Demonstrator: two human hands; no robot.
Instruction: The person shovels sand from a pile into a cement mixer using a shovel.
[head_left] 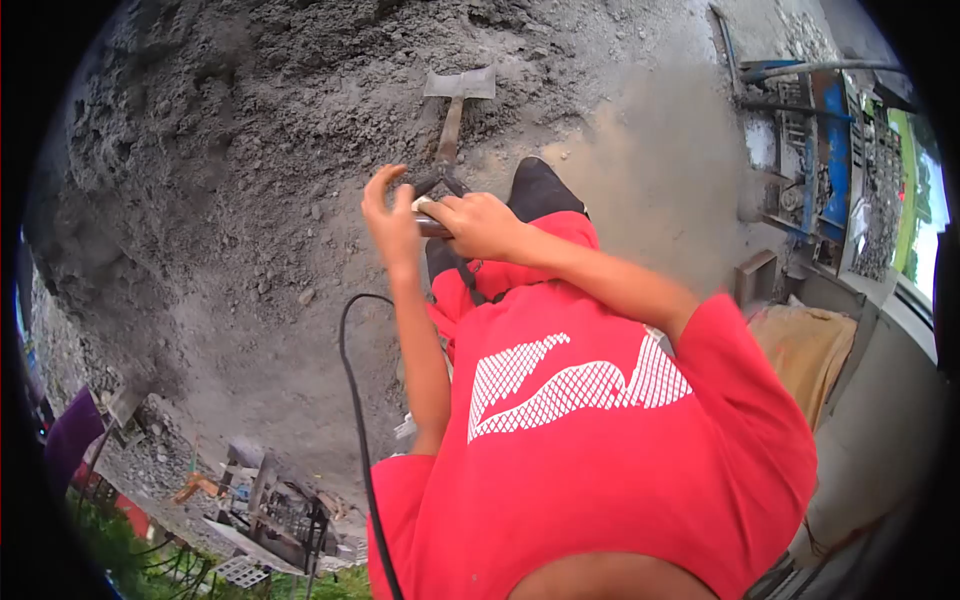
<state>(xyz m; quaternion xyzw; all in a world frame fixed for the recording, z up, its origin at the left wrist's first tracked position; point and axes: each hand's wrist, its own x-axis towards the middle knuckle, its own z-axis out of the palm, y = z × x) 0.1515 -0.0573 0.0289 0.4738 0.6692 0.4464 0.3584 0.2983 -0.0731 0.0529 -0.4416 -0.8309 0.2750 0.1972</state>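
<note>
A shovel stands out ahead of me, its flat metal blade (462,84) on the grey gravelly heap and its shaft (450,132) running back towards my body. My right hand (482,226) is closed round the crossbar of its handle (434,228). My left hand (392,215) is raised just left of the handle, fingers apart and slightly curled, with a little motion blur. A small whitish thing (420,203) shows between the two hands; what it is, I cannot make out.
Grey loose material (200,180) covers the left and front. A dark shoe (545,188) is on the ground near the shovel. Blue metal machinery (832,150) stands at right, above a tan sack (800,350). A black cable (352,385) hangs on my left. Frames (265,500) lie lower left.
</note>
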